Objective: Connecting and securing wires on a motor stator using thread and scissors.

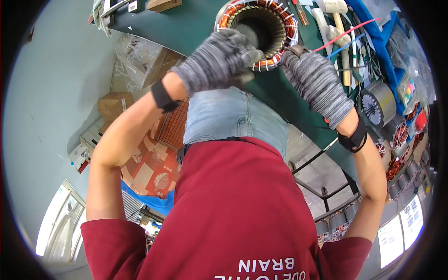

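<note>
Stator (pixel 276 29) between gloved hands (pixel 215 59); mallets (pixel 332 6), blue tray (pixel 379 44) crowd right side.

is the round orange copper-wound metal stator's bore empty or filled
Apparently empty: the stator shows only ridged walls and dark depth; the gray-gloved left hand hides part.

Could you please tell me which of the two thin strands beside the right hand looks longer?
The red strand: it extends beyond the blue strand at both ends in this view.
</note>
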The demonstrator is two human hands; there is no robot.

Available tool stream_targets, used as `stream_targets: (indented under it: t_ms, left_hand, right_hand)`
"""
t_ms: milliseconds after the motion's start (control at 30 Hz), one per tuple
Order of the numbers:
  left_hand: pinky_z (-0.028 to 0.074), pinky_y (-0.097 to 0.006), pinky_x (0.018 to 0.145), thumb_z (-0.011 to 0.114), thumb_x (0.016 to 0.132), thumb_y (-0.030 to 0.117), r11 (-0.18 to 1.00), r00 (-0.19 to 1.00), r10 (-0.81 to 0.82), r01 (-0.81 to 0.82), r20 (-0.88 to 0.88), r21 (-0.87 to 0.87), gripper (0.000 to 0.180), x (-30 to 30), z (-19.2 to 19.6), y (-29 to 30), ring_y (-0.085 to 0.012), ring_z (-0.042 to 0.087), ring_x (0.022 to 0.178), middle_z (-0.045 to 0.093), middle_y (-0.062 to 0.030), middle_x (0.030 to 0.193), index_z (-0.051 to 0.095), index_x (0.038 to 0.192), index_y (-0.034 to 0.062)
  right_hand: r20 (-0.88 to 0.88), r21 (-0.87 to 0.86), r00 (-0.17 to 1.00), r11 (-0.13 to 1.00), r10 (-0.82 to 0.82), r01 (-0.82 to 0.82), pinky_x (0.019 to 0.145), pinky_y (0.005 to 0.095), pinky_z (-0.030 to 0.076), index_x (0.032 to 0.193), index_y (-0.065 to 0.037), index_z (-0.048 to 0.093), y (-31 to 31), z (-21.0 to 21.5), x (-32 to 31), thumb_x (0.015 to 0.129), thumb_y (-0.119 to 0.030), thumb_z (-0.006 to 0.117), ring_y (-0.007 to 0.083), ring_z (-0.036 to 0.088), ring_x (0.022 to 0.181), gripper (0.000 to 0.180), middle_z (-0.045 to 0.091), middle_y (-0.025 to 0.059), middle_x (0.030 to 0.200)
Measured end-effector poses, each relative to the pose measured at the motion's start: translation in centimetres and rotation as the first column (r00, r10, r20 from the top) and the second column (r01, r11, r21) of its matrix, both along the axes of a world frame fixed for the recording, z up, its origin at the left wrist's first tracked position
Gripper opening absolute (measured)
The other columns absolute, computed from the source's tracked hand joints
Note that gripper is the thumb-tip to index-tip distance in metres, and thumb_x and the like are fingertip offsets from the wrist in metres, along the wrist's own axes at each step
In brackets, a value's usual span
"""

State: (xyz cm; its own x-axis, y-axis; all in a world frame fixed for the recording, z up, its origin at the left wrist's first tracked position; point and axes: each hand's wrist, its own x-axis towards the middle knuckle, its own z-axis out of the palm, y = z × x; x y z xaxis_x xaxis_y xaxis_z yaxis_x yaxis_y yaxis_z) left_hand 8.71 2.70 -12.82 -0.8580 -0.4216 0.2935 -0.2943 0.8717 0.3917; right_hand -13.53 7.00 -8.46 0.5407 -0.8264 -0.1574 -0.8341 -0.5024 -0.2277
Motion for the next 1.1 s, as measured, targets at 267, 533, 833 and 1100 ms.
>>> stream_targets:
  t_ms: [267, 533, 833, 1100]
  left_hand:
    - [0.039, -0.041, 0.083, 0.067, 0.071, 0.033, 0.994, 0.988, -0.11, 0.109, 0.105, 0.01, 0.049, 0.9, -1.6, -0.9, -0.0245, 0.054, 0.083, 0.058, -0.0052, 0.086, 0.055, 0.115, 0.0171]
    - [0.038, -0.04, 0.084, 0.067, 0.071, 0.035, 0.994, 0.99, -0.107, 0.106, 0.093, 0.019, 0.049, 0.7, -1.3, -1.0, -0.0215, 0.056, 0.086, 0.06, -0.0006, 0.09, 0.055, 0.116, 0.0189]
    - [0.039, -0.039, 0.08, 0.065, 0.07, 0.035, 0.993, 0.98, -0.119, 0.115, 0.157, 0.034, 0.049, 0.6, -0.8, -1.3, -0.021, 0.055, 0.084, 0.06, -0.0011, 0.098, 0.053, 0.114, 0.0169]
    - [0.037, -0.042, 0.066, 0.067, 0.067, 0.041, 0.967, 0.931, 0.243, -0.256, 0.271, 0.013, 0.044, -4.5, 2.5, 2.2, -0.0271, 0.052, 0.073, 0.054, -0.0085, 0.074, 0.053, 0.092, 0.0075]
  right_hand:
    - [0.048, -0.1, 0.998, 0.994, 0.048, -0.043, 0.051, 0.0385, 0.045, 0.094, -0.003, 0.058, 0.5, 0.1, 0.8, 0.082, -0.016, 0.052, 0.0279, 0.056, 0.058, 0.018, 0.056, 0.0131, 0.064]
    - [-0.012, 0.056, 1.0, 0.998, -0.027, 0.028, 0.049, 0.0352, 0.046, 0.09, -0.007, 0.056, 0.2, -0.1, 0.3, 0.081, -0.015, 0.051, 0.0242, 0.058, 0.061, 0.013, 0.058, 0.0077, 0.074]
    - [-0.101, -0.105, 0.981, 0.982, -0.165, 0.155, 0.055, 0.033, 0.048, 0.091, -0.009, 0.058, 1.3, 0.1, 2.4, 0.078, -0.013, 0.053, 0.0223, 0.06, 0.07, 0.015, 0.059, 0.0066, 0.081]
    - [0.755, 0.61, -0.048, 0.674, -0.653, 0.417, 0.073, 0.0253, 0.046, 0.095, -0.002, 0.052, 1.3, -2.2, -1.0, 0.085, 0.0, 0.036, 0.0123, 0.055, 0.076, 0.019, 0.058, 0.007, 0.088]
